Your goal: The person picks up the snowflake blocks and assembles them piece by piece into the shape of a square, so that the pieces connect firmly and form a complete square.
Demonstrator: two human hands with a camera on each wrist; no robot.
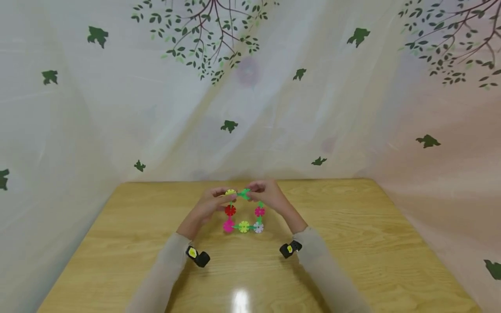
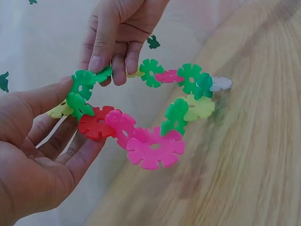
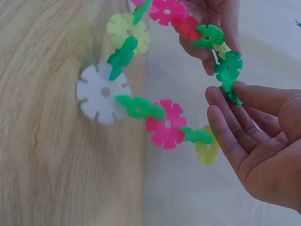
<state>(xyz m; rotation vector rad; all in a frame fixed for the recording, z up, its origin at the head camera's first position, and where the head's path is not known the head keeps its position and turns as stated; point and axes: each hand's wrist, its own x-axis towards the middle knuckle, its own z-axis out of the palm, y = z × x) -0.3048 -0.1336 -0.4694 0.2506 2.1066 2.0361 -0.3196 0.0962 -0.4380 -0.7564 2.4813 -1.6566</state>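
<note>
Both hands hold up a square-like chain of notched, flower-shaped plastic discs above the table. In the head view the left hand (image 1: 209,203) grips its far left corner, by a yellow disc (image 1: 230,191). The right hand (image 1: 271,198) pinches a green disc (image 1: 245,194) at the far side. A red disc (image 2: 96,123) and pink discs (image 2: 155,149) hang nearest in the left wrist view. Around the chain, a white disc (image 3: 102,92) and a pink disc (image 3: 166,124) are linked by green ones. Right fingers partly hide another yellow disc (image 3: 207,149); whether it joins the pinched green disc cannot be told.
A wood-grain table (image 1: 352,243) lies under the hands. Behind it and at both sides hangs a pale cloth (image 1: 176,108) printed with branches and green leaves. Each wrist wears a small black camera, one on the left (image 1: 198,257) and one on the right (image 1: 290,249).
</note>
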